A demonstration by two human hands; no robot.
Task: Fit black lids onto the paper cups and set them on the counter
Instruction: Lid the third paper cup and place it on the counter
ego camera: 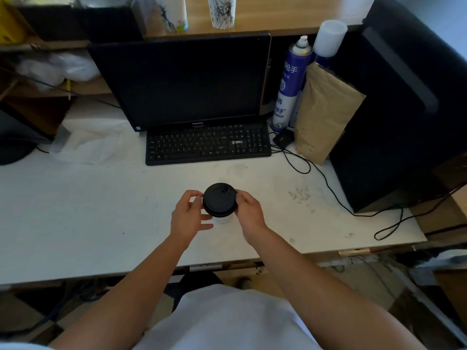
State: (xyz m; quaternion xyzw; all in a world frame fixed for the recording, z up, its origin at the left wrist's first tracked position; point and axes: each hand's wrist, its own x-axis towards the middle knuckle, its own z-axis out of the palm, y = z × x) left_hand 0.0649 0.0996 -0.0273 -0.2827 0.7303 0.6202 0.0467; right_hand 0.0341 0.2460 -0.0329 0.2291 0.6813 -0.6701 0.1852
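A round black lid (219, 199) sits on top of a white paper cup (223, 220), of which only a small strip shows below the lid. The cup is over the white desk (101, 210), in front of the keyboard. My left hand (188, 216) cups the left side, thumb and fingers at the lid's rim and the cup wall. My right hand (249, 209) grips the lid's right edge. Two more printed paper cups (174, 13) (222, 11) stand on the wooden counter (265, 18) above the monitor, without lids that I can see.
A black monitor (187, 79) and keyboard (208, 145) stand behind the cup. Spray cans (290, 84), a brown paper bag (326, 109) and a black computer tower (394, 117) fill the right side. A mouse cable (336, 195) trails across the desk. Crumpled white plastic (91, 140) lies at the left.
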